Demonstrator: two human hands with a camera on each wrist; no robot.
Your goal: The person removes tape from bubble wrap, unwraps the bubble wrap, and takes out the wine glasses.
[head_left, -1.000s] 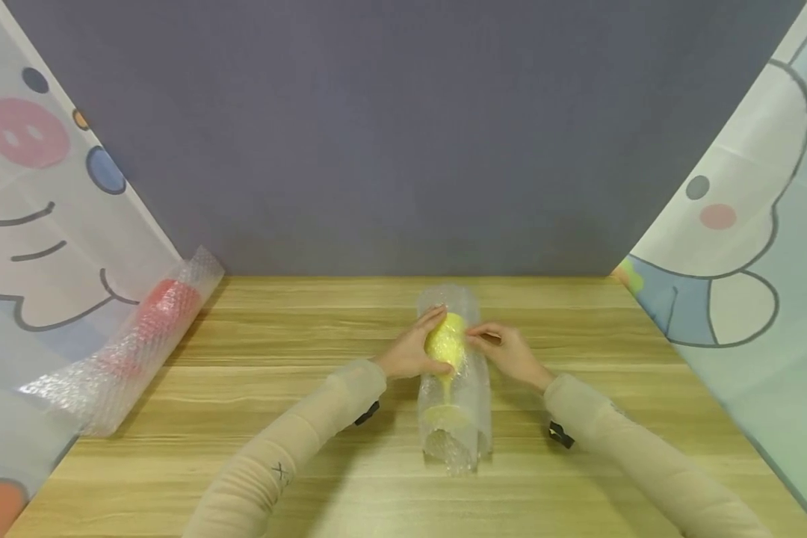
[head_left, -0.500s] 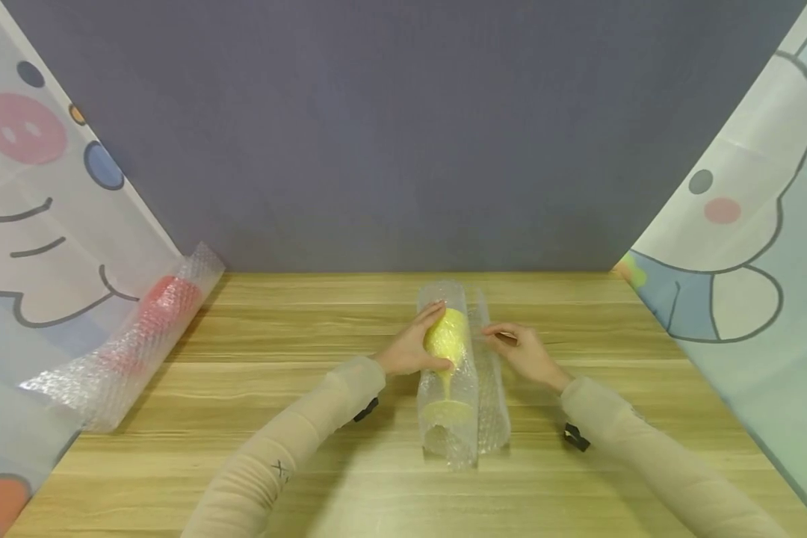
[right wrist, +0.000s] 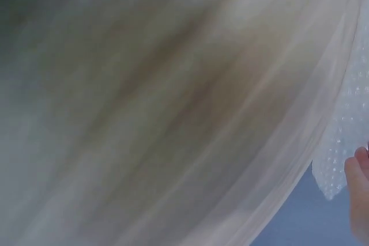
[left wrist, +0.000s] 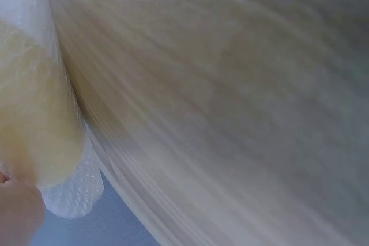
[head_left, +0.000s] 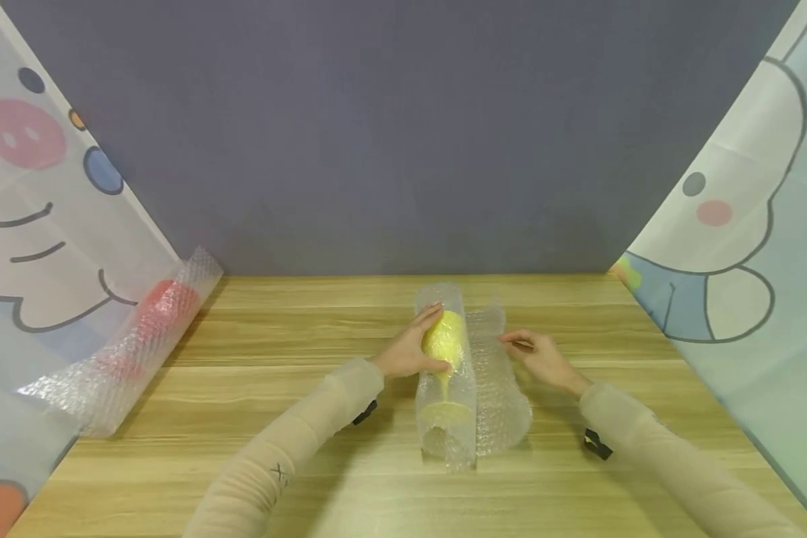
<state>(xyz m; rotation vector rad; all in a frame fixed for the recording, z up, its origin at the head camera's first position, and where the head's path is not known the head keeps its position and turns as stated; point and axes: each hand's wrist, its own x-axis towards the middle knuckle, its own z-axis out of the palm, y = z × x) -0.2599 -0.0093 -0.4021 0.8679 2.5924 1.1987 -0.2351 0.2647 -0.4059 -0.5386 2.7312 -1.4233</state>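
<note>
Yellow goblet point(head_left: 447, 340) lies in bubble wrap, bowl to the far edge

The left hand point(head_left: 409, 351) curls round the goblet's bowl through the plastic, its fingers on the far part and its thumb near the stem. The right hand point(head_left: 536, 356) has thumb and fingers drawn together in a pinch on the outer margin of a loose flap of bubble wrap point(head_left: 496, 388).

The goblet lies on its side just right of the middle of the wooden tabletop point(head_left: 524, 493). Its long axis runs from the near edge toward the far edge, almost square to both: bowl toward the far edge, thin stem behind it, round foot toward the near edge. The roll around it is longer than the goblet, extending beyond both bowl and foot; its far end stops close to the far edge. The flap spreads over the wood on the roll's right side.

Pale sleeves point(head_left: 666, 448) cover both arms and fill most of each wrist view.

At the tabletop's left edge, well apart, a second bubble-wrap roll point(head_left: 117, 377) lies slanted, its upper end near the far left corner, with a red object point(head_left: 168, 299) inside.
</note>
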